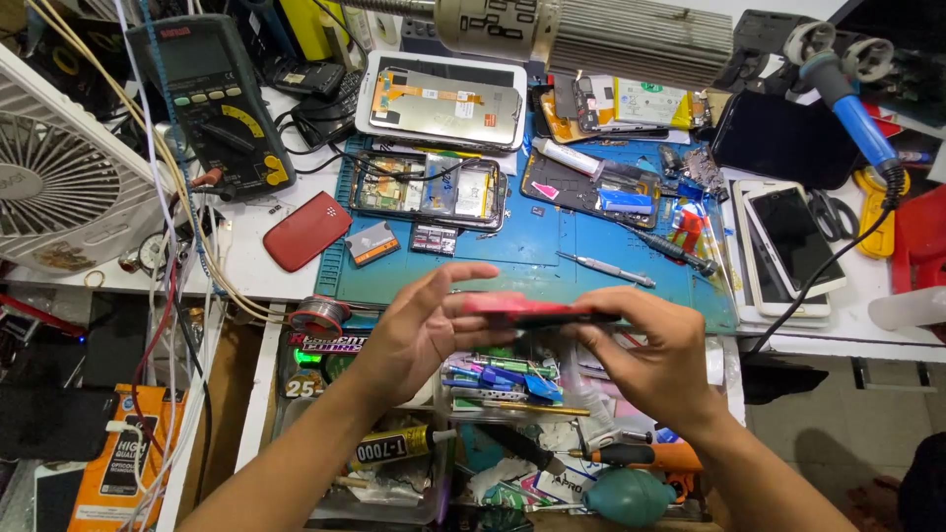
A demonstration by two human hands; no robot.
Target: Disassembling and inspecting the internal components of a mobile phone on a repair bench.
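Above the open drawer [394, 473] at the front edge of the surface [256, 256], I held a red phone [522, 307] flat between both hands. It lay edge-on to me, so I saw mostly its thin side, blurred. My left hand [424, 330] cupped its left end, fingers spread and straight, the palm turned toward the phone; I could not tell whether that grip was clamped or only resting against it. My right hand [655, 360] closed on the right end, thumb on top and fingers curled beneath, the grip tight on the dark lower edge.

Beyond the phone lay a blue mat [552, 246], well apart from my hands. On it sat an opened phone [429, 192] showing its boards, a second opened one [591, 187], a screwdriver [670, 246] and tweezers [603, 268]. A red back cover [305, 232] lay left of the mat on the white surface, with a multimeter [222, 103] behind it and a white fan [59, 182] at the far left. Two white phones [788, 246] were stacked right of the mat, beside a blue-handled soldering iron [852, 103]. A solder spool [320, 315] stood just beside my left wrist. Down in the drawer were a black glue tube [394, 448] and a teal blower bulb [626, 496].
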